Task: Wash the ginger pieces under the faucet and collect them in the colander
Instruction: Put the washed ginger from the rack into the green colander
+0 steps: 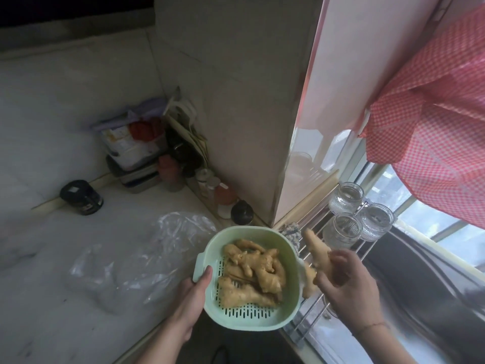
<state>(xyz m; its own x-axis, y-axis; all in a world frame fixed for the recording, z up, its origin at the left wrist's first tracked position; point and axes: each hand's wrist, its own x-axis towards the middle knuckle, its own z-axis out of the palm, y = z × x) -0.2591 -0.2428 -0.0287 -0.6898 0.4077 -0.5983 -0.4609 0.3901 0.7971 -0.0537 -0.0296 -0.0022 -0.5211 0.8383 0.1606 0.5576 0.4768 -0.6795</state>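
Observation:
A pale green colander (pixel 262 315) hangs above the counter's front edge, with my left hand (pixel 191 292) gripping its left handle, thumb on the rim. Several tan ginger pieces (pixel 253 271) lie piled inside it. Just right of the colander, my right hand (pixel 346 279) holds a long ginger piece (pixel 316 246) between thumb and fingers, pointing up and away. Another ginger piece (pixel 309 281) shows below it beside the colander's right rim. No faucet is in view.
A crumpled clear plastic bag (pixel 136 261) lies on the marble counter (pixel 47 271) left of the colander. A black jar (pixel 82 197), bottles and boxes crowd the back corner. Three glass jars (pixel 357 214) stand on a wire rack (pixel 312 311) by the steel sink (pixel 425 285).

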